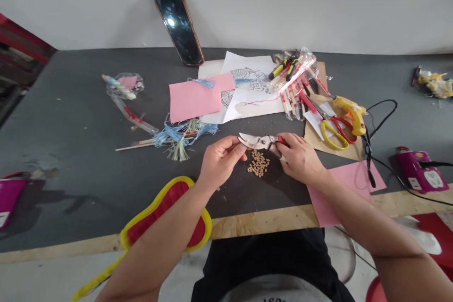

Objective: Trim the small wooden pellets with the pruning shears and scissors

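My right hand (pixel 300 156) is wrapped round the handles of a pair of pruning shears (pixel 255 141), whose metal blades point left. At the blade end, my left hand (pixel 223 156) is closed in a pinch with its fingertips right by the jaws. Whatever those fingers hold is too small or hidden to name. Just below the shears lies a small heap of short tan cut pieces (pixel 258 163) on the dark grey table. Under my left forearm rests a red fan-like shape with a fuzzy yellow rim (pixel 166 198), partly covered by the arm.
Blue and pale green tassels (pixel 179 136) lie with thin sticks at left. Pink paper (pixel 194 99) and printed sheets (pixel 247 104) sit behind. Bagged sticks (pixel 295 87), scissors (pixel 336 132) and a yellow glue gun (pixel 352 112) with cable are at right. A phone (pixel 180 28) leans against the wall.
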Available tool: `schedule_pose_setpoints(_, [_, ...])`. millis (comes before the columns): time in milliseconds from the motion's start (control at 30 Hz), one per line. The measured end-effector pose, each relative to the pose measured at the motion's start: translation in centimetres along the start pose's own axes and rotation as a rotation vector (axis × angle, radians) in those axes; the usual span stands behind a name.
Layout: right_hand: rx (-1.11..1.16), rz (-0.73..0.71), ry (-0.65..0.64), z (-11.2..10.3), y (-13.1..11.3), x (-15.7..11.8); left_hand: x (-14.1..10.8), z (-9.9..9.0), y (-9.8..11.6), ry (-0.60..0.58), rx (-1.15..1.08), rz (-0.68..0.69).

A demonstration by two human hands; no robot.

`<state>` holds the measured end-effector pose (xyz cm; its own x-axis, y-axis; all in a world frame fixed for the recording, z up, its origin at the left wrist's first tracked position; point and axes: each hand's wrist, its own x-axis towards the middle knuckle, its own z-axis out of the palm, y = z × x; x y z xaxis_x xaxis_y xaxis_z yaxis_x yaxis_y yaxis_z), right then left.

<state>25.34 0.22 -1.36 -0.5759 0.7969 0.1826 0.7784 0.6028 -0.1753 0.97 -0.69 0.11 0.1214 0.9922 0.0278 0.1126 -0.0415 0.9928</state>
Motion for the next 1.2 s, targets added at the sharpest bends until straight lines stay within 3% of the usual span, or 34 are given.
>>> schedule_pose_setpoints(267, [-0.013, -0.046, -0.035, -0.6, 0.5, 0.0, -0.1, -0.4, -0.2, -0.151, -0.082, -0.011])
schedule_pose_setpoints(533, [0.008, -0.052, -0.067, -0.7, 0.5, 0.0, -0.1, -0.4, -0.1, -0.187, -0.13, -0.028])
schedule_pose_setpoints(1033, [0.09, 0.052, -0.011, -0.1, -0.5, -0.3, -0.1, 0.1, 0.7, -0.08, -0.033, -0.017])
schedule_pose_setpoints(1200, [0.062, 0.023, -0.032, -0.4, -0.4, -0.2, -0.2, 0.3, 0.7, -0.016, 0.031, 0.011])
